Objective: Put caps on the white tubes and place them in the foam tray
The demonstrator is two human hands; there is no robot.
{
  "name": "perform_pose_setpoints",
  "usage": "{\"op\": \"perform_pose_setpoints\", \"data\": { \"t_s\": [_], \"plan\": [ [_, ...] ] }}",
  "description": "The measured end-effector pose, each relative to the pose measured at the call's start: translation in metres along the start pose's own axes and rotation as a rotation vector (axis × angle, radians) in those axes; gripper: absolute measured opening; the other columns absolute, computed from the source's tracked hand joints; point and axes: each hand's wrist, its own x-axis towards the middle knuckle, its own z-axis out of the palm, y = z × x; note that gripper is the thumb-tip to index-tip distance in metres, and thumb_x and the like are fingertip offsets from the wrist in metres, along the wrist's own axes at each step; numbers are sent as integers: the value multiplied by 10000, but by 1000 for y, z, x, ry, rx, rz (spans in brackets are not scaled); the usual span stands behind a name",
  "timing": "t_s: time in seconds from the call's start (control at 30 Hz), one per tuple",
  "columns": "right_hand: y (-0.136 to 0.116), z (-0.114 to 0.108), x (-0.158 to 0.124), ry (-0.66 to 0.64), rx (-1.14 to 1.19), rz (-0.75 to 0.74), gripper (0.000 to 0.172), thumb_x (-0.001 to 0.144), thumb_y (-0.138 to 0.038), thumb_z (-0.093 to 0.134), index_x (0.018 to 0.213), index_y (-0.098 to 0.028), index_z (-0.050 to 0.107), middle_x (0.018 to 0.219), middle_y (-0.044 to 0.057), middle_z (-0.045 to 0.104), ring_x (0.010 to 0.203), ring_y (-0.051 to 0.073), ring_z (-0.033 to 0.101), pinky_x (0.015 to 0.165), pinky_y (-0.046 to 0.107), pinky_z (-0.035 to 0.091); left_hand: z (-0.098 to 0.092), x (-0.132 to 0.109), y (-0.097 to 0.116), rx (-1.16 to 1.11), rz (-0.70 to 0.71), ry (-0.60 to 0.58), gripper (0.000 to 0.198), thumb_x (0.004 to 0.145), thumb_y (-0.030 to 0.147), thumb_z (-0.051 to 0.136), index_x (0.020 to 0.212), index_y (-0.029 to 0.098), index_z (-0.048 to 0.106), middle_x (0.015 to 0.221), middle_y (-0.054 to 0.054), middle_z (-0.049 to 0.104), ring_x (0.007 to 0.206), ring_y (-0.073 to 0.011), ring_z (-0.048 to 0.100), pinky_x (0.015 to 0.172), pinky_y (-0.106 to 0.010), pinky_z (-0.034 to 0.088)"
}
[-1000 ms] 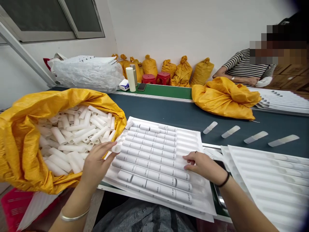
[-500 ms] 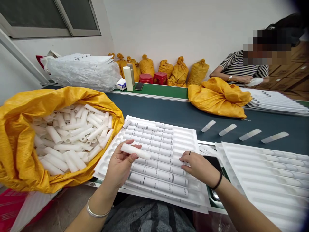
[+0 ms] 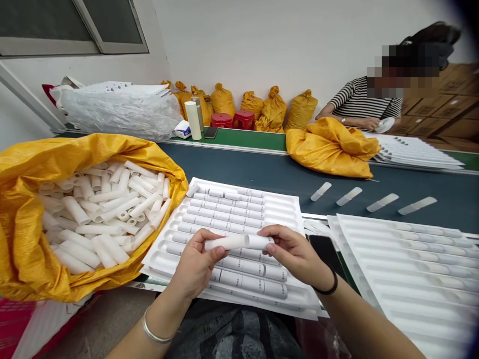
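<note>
A plain white plastic tube [image 3: 226, 243] is held by my left hand [image 3: 200, 259], closed around its left end. My right hand [image 3: 294, 252] pinches a short white tube with printed lettering [image 3: 258, 242]. The two tubes meet end to end, nearly in line; I cannot tell whether one sits inside the other. Both hands are above a white grooved tray [image 3: 284, 205] lined with rows of printed tubes [image 3: 245, 285]. At the left, an open yellow sack [image 3: 149, 154] is full of loose white tubes [image 3: 112, 197].
Several joined tubes [image 3: 382, 202] stand on the dark conveyor belt [image 3: 239, 162]. Another tray [image 3: 389, 279] with tubes lies at right, beside a phone [image 3: 327, 254]. A folded yellow sack [image 3: 333, 149] rests across the belt, near a co-worker in a striped shirt [image 3: 362, 99].
My right hand has lifted a printed tube from the tray and moved left with it. Its end now meets the plain tube in my left hand. The view has shifted slightly.
</note>
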Motion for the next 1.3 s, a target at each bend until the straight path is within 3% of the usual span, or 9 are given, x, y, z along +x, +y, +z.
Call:
{"op": "perform_pose_setpoints", "data": {
  "t_s": [0.13,0.27,0.33,0.57,0.73,0.9,1.1,1.2,1.3],
  "plan": [
    [-10,1,6,41,-127,-258,265,900,-173,514,1152,-222,579,1026,81,605,937,182,593,796,331,516,-4,-5,10,545,300,-43,259,711,276,749,900,173,605,848,-34,658,749,-146,619,645,-245,502],
    [-13,-1,12,2,-234,-398,326,881,-119,540,1186,-230,567,1077,84,609,1018,185,584,871,335,498,-5,-10,29,1036,506,-262,297,841,246,609,1135,199,607,912,-50,659,825,-164,610,727,-269,487],
    [-12,1,13,24,-232,-391,315,877,-145,562,1179,-232,565,1045,75,629,971,180,601,836,320,507,-3,-13,35,1108,575,-310,302,868,227,571,1167,186,587,885,-44,654,806,-154,604,733,-259,480],
    [-12,6,13,55,-263,-211,245,880,-245,587,1124,-222,587,843,27,639,759,139,604,693,255,505,2,-16,34,1202,772,-301,324,872,160,556,1196,161,540,965,-71,635,898,-167,582,801,-266,472],
    [-12,15,10,80,-222,-312,239,892,-229,560,1130,-217,573,977,61,651,879,163,617,760,277,514,7,-18,30,1191,858,-280,353,874,115,525,1225,152,507,976,-88,622,893,-177,568,791,-288,476],
    [-15,17,8,21,-278,-403,298,884,-176,571,1181,-200,552,1030,77,654,966,166,618,840,270,510,4,-21,25,1134,810,-306,358,860,102,532,1214,158,519,925,-77,622,840,-170,566,748,-283,474],
    [-20,23,15,-31,-353,-431,295,901,-176,546,1195,-178,532,1036,76,662,967,149,623,855,238,511,-2,-24,11,1035,743,-236,317,864,138,537,1179,176,545,912,-63,646,826,-165,583,746,-267,465],
    [-9,28,22,-80,-546,-511,262,916,-209,520,1170,-150,549,1020,102,664,932,183,626,810,289,530,-4,-20,7,1106,703,-254,430,864,175,562,1286,216,487,941,-59,658,852,-176,599,767,-273,468],
    [19,13,38,28,-822,-561,212,914,-251,508,1066,-145,611,895,114,660,821,221,612,719,349,523,-23,-5,17,1210,617,-220,652,829,279,624,1416,236,342,1086,-87,646,940,-219,608,816,-309,471]
  ]
}}
